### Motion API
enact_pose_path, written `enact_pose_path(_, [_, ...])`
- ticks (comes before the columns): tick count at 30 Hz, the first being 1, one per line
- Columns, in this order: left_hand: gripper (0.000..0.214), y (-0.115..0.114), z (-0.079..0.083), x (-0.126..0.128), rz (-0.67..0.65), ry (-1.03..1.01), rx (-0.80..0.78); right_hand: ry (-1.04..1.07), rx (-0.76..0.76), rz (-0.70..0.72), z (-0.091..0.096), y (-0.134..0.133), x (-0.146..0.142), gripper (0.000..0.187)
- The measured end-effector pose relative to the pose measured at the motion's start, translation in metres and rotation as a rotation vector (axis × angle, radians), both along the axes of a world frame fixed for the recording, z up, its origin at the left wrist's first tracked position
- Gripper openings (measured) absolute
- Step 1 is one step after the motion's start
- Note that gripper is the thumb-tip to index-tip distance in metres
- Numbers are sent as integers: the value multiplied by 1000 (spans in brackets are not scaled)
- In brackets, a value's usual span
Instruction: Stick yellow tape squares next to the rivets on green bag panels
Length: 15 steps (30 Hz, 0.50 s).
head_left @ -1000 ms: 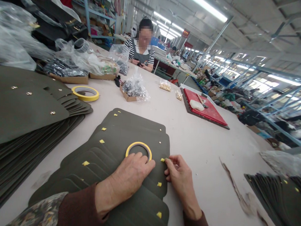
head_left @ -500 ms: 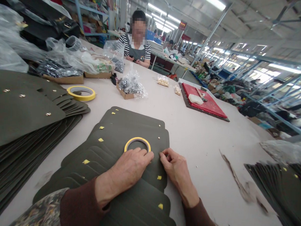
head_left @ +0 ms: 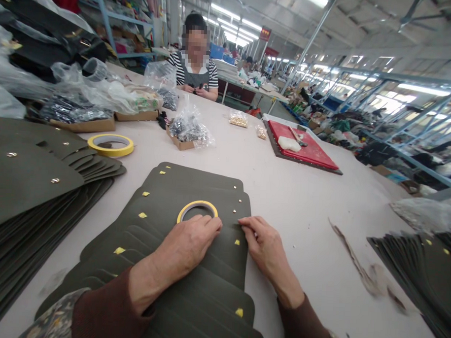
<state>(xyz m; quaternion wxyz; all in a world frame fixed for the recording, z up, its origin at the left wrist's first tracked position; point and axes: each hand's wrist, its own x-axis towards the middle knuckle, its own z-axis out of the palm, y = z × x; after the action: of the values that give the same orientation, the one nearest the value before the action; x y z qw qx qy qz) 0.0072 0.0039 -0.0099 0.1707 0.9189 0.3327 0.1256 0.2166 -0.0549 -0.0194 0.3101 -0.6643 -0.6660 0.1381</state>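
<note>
Pressing an open, flat left hand (head_left: 187,249) onto fanned, matte olive-green faux-leather panels (head_left: 195,180), just short of a yellow masking-tape roll (head_left: 197,205); resting an open right hand (head_left: 267,244) along the panels' edge, nothing visibly held. Showing small yellow tape squares (head_left: 119,250) stuck beside brass studs (head_left: 234,209) ahead of both hands, and a stack of panels (head_left: 25,177) left of the left hand, its top panel showing no tape.

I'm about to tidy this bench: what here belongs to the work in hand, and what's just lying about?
In hand: left hand, right hand, the dark green panels under them, the yellow tape roll on those panels.
Lying about: the other tape roll, the red board, the bagged metal parts in a cardboard box.
</note>
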Motion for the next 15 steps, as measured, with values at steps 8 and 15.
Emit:
enact_pose_path(8, [17,6,2,-2,89,28,18,-56,-44,47,-9,13,1,23])
enact_pose_path(15, [19,4,-6,-7,7,-141,24,-32,66,-41,-9,18,-3,20])
